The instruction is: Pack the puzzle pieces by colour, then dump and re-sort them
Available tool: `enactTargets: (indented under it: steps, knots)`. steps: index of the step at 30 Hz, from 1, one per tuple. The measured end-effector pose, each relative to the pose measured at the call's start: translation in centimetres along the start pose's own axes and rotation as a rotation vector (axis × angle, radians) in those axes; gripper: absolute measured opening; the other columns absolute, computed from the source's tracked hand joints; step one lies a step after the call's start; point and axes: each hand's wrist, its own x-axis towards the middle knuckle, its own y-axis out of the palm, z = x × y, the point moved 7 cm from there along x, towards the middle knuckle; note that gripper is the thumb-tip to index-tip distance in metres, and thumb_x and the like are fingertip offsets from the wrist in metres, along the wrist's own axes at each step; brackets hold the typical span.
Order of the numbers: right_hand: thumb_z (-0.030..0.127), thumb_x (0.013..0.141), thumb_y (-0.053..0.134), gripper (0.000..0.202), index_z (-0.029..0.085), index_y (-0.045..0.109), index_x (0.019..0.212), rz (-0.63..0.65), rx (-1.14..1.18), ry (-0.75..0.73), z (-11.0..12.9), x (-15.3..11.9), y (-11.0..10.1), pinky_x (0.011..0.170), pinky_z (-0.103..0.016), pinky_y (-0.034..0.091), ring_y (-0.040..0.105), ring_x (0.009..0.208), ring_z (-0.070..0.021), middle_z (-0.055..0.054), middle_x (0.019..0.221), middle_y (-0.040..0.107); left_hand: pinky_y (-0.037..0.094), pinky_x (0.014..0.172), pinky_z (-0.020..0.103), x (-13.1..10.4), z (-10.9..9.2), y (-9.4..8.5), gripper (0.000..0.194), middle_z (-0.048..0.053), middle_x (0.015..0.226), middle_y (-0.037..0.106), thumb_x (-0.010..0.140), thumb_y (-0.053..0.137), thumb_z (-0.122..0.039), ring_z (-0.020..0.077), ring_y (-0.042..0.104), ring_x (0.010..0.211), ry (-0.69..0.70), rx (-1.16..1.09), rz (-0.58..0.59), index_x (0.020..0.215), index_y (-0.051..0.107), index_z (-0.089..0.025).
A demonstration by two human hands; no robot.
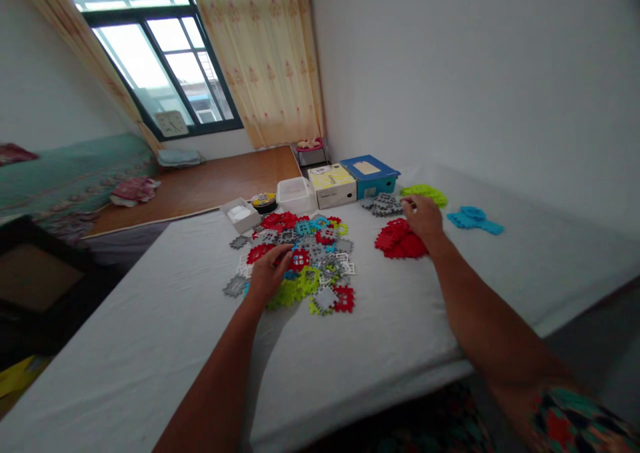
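Note:
Over a mixed pile of interlocking plastic building tiles in red, grey, blue, white and lime is my left hand. Its fingers are bent and drawn together beside a red tile with window cut-outs; whether they grip anything is hidden. Farther right, my right hand is curled in a pinch at the edge of a heap of grey tiles. What lies between its fingertips is too small to make out. A heap of red tiles sits just below that hand, partly covered by it.
Lime tiles and blue tiles lie to the right. Along the back stand a white box, a round black-and-yellow tin, a clear plastic container, a yellow box and a blue box. A wall borders the right side.

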Motion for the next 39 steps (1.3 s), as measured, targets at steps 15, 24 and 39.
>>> enactTargets:
  steps: [15,24,39]
  knots:
    - [0.029,0.095,0.053,0.023,0.022,0.067,0.111,0.367,0.469,-0.628,18.2,-10.2,5.0,0.091,-0.034,0.047,0.062,0.099,-0.0194,-0.007,0.106,0.071,0.058,0.082,0.034,-0.9,-2.7,1.6,0.031,0.008,0.105,0.072,0.088,0.058,-0.039,0.0182,0.070,0.088,0.150,-0.217,0.142,0.110,0.066,-0.019]
    - [0.036,0.081,0.061,0.024,0.016,0.073,0.090,0.441,0.380,-0.102,0.6,-0.8,-0.1,0.075,-0.030,0.049,0.065,0.079,-0.0187,-0.005,0.086,0.073,0.057,0.082,0.032,-0.6,-1.6,1.1,0.030,0.007,0.102,0.073,0.091,0.053,-0.040,0.0178,0.069,0.089,0.137,-0.107,0.053,0.108,0.068,-0.020]
    - [0.048,0.082,0.066,0.032,0.021,0.072,0.098,0.996,0.516,-0.605,13.4,-10.1,3.7,0.065,-0.023,0.046,0.061,0.071,-0.0131,-0.001,0.084,0.070,0.046,0.097,0.039,-2.6,-6.4,3.8,0.034,0.008,0.109,0.070,0.083,0.066,-0.046,0.0222,0.060,0.106,0.441,-0.031,0.502,0.110,0.071,-0.026]
